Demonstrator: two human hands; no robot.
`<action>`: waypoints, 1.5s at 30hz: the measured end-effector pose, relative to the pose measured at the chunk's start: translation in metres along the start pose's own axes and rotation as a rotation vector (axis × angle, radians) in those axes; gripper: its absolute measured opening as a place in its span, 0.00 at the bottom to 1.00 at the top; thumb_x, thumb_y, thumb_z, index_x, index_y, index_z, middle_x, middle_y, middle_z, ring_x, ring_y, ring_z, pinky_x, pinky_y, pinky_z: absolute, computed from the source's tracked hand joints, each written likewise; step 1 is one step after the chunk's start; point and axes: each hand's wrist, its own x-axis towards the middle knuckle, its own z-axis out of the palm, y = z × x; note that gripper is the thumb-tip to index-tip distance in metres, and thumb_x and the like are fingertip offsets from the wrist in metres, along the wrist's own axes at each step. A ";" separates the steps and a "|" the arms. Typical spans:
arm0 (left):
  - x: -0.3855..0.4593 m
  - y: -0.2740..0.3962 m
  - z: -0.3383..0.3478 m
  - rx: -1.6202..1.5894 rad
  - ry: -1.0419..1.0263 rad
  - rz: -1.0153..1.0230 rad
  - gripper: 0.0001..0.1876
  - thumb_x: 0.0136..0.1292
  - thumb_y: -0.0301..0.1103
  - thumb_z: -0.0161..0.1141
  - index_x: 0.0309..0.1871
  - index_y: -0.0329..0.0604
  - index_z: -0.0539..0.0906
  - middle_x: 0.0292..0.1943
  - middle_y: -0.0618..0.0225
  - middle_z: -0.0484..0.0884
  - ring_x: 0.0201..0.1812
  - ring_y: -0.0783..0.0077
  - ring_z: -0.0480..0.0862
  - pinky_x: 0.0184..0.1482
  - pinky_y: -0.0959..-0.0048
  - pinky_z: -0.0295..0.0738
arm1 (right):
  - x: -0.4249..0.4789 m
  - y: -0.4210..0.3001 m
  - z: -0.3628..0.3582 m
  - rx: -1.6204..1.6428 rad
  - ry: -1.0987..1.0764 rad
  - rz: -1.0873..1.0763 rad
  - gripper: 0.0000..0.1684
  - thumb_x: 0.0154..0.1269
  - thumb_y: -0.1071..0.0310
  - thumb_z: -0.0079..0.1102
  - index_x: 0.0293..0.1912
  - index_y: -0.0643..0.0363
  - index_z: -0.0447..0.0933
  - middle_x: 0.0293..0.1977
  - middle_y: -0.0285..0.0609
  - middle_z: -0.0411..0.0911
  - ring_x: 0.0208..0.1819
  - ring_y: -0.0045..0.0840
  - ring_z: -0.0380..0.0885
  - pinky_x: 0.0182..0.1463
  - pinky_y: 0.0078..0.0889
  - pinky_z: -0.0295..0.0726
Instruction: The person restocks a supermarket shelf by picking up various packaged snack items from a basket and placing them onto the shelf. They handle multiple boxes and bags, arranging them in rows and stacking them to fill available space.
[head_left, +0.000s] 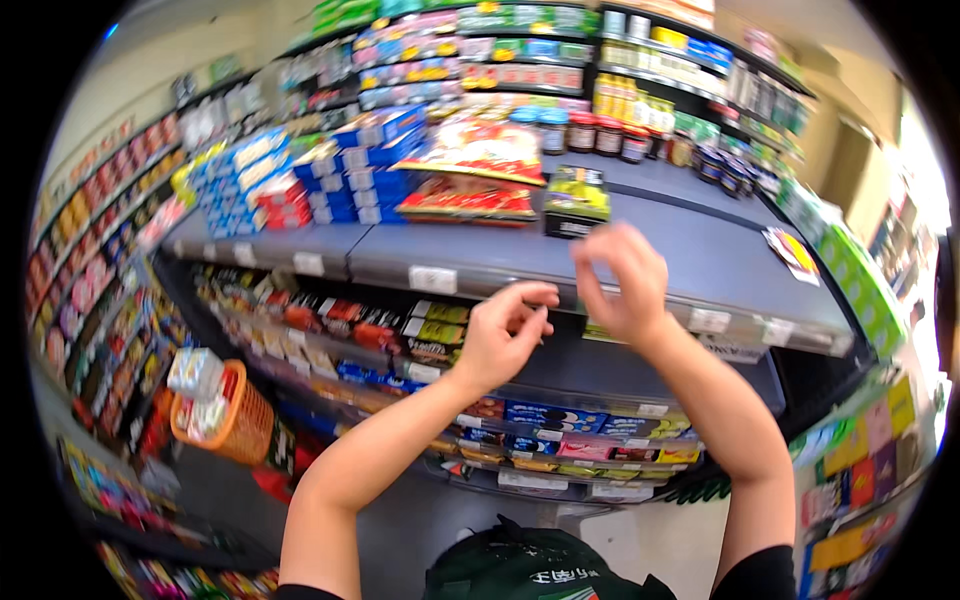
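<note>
My left hand (506, 330) is raised in front of the upper shelf's front edge, its fingers loosely bent and nothing visible in them. To its right, my right hand (626, 281) is blurred. Its fingers and thumb curve around a gap through which the grey shelf shows. Just beyond that hand, a stack of black and green boxes (577, 202) stands on the grey top shelf (697, 247). Left of the boxes lie piled red and yellow food packets (469, 199). Blue cartons (375, 172) are stacked farther left.
Jars with red lids (607, 135) and blue-lidded jars (553, 131) line the raised back tier. A flat packet (791, 255) lies at the shelf's right end. Packaged snacks (555, 416) fill lower shelves. An orange basket (232, 420) holding goods stands at the left.
</note>
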 end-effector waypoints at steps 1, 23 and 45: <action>-0.020 -0.012 -0.008 -0.004 0.026 -0.035 0.14 0.65 0.22 0.53 0.54 0.37 0.74 0.45 0.66 0.81 0.35 0.79 0.83 0.35 0.83 0.77 | -0.013 -0.018 0.008 0.061 -0.069 -0.087 0.13 0.43 0.77 0.65 0.33 0.55 0.77 0.28 0.38 0.76 0.27 0.32 0.76 0.29 0.29 0.76; -0.143 -0.105 -0.051 -0.277 0.669 -0.557 0.34 0.61 0.26 0.61 0.68 0.41 0.57 0.61 0.56 0.65 0.43 0.77 0.76 0.44 0.78 0.74 | -0.138 -0.069 0.153 -0.223 -0.836 0.370 0.43 0.52 0.60 0.66 0.65 0.60 0.60 0.66 0.49 0.57 0.68 0.43 0.56 0.68 0.52 0.56; -0.160 -0.123 -0.047 -0.445 0.448 -0.477 0.28 0.60 0.24 0.62 0.61 0.36 0.62 0.56 0.60 0.72 0.49 0.70 0.79 0.48 0.73 0.77 | -0.135 -0.084 0.111 0.212 -0.571 0.345 0.32 0.44 0.75 0.67 0.53 0.61 0.68 0.48 0.51 0.71 0.50 0.45 0.69 0.53 0.41 0.66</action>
